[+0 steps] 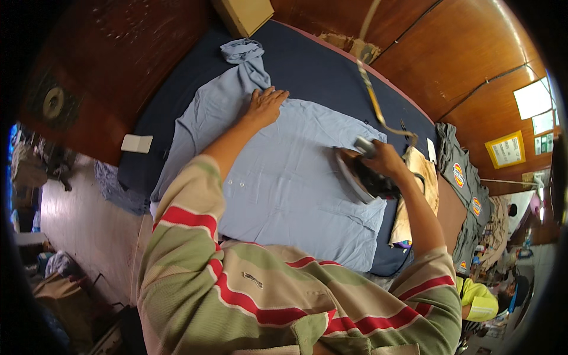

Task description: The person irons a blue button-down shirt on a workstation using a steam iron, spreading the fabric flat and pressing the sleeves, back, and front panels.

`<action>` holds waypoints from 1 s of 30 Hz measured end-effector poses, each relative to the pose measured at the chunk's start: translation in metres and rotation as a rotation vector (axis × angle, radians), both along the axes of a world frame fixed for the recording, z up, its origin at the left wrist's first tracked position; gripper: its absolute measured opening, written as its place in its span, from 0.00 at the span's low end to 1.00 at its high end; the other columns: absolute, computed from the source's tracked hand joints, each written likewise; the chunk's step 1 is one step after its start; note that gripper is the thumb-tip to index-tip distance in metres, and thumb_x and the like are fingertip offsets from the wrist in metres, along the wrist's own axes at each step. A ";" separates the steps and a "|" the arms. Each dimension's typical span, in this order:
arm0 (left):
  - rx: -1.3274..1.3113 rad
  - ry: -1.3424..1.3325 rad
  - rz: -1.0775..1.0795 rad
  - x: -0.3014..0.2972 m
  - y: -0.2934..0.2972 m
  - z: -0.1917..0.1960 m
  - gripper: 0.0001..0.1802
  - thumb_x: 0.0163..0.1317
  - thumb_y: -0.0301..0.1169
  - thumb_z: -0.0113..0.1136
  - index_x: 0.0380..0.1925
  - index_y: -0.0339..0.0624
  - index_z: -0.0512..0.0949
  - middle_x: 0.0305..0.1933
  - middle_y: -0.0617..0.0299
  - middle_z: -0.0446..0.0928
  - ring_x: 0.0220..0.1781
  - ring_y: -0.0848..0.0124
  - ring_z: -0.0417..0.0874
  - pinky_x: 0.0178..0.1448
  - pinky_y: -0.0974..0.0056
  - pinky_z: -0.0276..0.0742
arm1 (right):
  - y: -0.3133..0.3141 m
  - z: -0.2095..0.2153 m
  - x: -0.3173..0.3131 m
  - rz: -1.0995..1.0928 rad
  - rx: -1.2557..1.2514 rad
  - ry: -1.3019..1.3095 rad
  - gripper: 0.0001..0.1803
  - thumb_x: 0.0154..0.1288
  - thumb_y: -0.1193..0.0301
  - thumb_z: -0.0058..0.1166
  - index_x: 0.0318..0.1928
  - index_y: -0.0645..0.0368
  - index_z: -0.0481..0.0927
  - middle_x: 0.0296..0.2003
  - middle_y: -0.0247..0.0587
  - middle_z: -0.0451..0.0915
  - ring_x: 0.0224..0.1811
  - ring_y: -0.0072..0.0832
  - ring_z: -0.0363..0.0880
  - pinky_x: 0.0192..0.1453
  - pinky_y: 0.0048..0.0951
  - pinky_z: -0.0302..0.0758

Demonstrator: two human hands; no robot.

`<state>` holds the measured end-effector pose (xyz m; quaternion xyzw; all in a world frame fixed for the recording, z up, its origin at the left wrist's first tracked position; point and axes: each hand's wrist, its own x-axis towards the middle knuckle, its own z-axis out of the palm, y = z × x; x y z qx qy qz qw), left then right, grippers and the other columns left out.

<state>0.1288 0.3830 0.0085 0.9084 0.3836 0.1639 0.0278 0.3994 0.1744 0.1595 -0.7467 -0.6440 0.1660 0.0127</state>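
Note:
A light blue button-up shirt point(284, 160) is spread over a dark blue padded table point(319, 71). Two small pale buttons show near its left middle, and one end lies bunched at the far left. My left hand point(265, 108) rests flat on the shirt's far part, fingers spread. In my right hand point(383, 158) is the handle of a clothes iron point(353, 177), over the right side of the shirt. The iron is tilted and slightly blurred; I cannot tell whether its whole soleplate touches the cloth. Wrinkles run along the shirt's near right edge.
A yellowish cord point(371, 94) hangs down to the table behind the iron. A scorched tan cloth point(417, 177) lies right of it, beside dark grey garments point(461, 168). A cardboard box point(244, 15) stands at the far edge; a white card point(136, 144) lies left. Another person point(477, 300) is at lower right.

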 end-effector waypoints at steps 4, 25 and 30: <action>-0.207 0.286 -0.136 0.030 0.051 0.020 0.25 0.51 0.34 0.60 0.53 0.55 0.72 0.56 0.63 0.72 0.65 0.66 0.65 0.69 0.41 0.43 | 0.056 -0.024 -0.039 0.067 -0.008 -0.009 0.27 0.50 0.55 0.58 0.41 0.66 0.77 0.32 0.59 0.80 0.37 0.48 0.80 0.42 0.40 0.75; -0.068 -0.095 0.410 -0.101 0.067 0.014 0.23 0.60 0.40 0.54 0.55 0.47 0.69 0.60 0.59 0.68 0.61 0.62 0.67 0.61 0.48 0.58 | 0.194 -0.035 -0.102 0.354 -0.004 0.175 0.28 0.54 0.49 0.54 0.38 0.66 0.79 0.31 0.57 0.80 0.34 0.46 0.81 0.41 0.37 0.75; -0.228 0.100 0.737 -0.176 0.021 0.009 0.17 0.63 0.42 0.51 0.46 0.45 0.71 0.58 0.55 0.68 0.59 0.59 0.69 0.58 0.50 0.65 | 0.192 -0.038 -0.156 0.476 -0.032 0.195 0.27 0.53 0.49 0.55 0.36 0.65 0.79 0.29 0.56 0.80 0.35 0.48 0.79 0.41 0.40 0.74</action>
